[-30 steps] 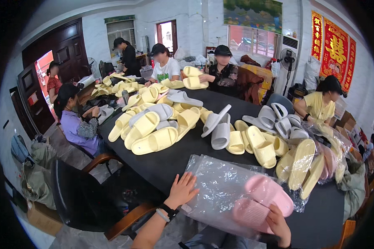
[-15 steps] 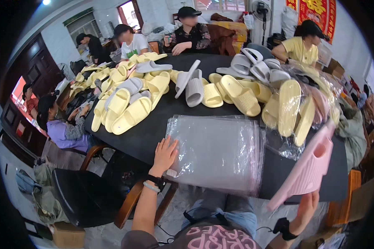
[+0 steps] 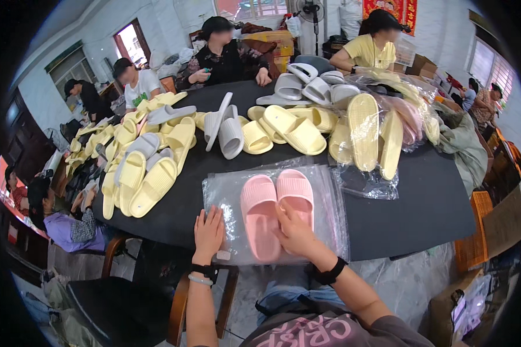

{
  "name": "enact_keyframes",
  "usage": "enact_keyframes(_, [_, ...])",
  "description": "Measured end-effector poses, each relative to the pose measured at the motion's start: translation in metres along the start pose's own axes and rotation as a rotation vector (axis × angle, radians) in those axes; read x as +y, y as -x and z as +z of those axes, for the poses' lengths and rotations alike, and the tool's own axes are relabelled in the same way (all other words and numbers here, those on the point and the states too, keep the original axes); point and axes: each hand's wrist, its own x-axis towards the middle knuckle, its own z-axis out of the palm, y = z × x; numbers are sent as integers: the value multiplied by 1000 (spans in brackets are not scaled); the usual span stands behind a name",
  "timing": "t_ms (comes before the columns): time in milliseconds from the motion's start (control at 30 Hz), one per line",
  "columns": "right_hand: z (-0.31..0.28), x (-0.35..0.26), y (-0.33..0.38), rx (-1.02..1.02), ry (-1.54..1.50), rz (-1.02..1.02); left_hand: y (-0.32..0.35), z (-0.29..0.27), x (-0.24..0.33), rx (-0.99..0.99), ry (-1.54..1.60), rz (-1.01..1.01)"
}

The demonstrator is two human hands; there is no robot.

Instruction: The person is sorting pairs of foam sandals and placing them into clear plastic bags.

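A pair of pink slippers (image 3: 259, 222) lies side by side, toes pointing away from me, on a stack of clear plastic bags (image 3: 224, 194) at the table's near edge. My right hand (image 3: 298, 232) reaches over the right slipper, its fingers curled at the inner edges where the two meet; it covers that slipper's heel end. My left hand (image 3: 208, 232) rests flat on the left margin of the bags, fingers stretched out, beside the left slipper and not touching it.
Yellow slippers (image 3: 153, 188) and grey slippers (image 3: 231, 136) are heaped along the dark table (image 3: 408, 225). Bagged yellow slippers (image 3: 363, 133) lie to the right. A black chair (image 3: 118, 303) stands at lower left. Several people sit around the table.
My right hand has brought the pink slippers from the right side onto the bag stack. My left hand stays on the bags' left edge. The view has turned somewhat to the right.
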Motion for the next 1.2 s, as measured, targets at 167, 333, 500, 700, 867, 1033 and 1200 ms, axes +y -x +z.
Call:
enact_keyframes(167, [-26,18,27,-89,6,24,-5,2,-5,-41,32,17])
enact_keyframes(333, [-46,58,58,158,80,136,-6,-21,16,16,-2,93])
enact_keyframes(500, [-51,87,82,4,131,73,-26,-57,99,-380,680,158])
enact_keyframes(700, [-34,85,90,102,254,34,-44,-48,157,-244,190,517])
enact_keyframes(867, [-54,69,89,130,335,-86,-56,-26,162,-396,108,304])
enact_keyframes(1033, [-44,76,90,77,373,-98,-57,-46,162,-394,176,279])
enact_keyframes(1200, [-67,72,86,22,399,-25,-82,-43,109,-491,80,215])
